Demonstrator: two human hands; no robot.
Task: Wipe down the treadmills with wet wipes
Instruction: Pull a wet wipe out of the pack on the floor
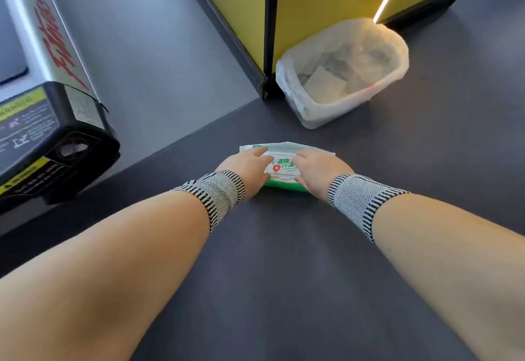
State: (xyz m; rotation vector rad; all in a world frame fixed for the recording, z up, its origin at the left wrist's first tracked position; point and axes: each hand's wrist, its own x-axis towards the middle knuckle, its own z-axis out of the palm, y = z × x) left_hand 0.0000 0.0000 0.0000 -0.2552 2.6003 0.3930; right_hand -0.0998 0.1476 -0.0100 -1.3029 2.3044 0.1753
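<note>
We see both hands, left [250,166] and right [316,170], resting on a wipes pack [284,161] on the dark floor [270,261], near a lined bin [341,76].

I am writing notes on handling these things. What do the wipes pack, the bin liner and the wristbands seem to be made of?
Wipes pack: soft plastic film, glossy; it creases under both hands and carries a printed label.
Bin liner: thin translucent plastic, wrinkled and folded over the rim; the contents show through.
Wristbands: probably knitted elastic fabric, matte; a fine mesh weave and ribbed striped edges are visible.
</note>
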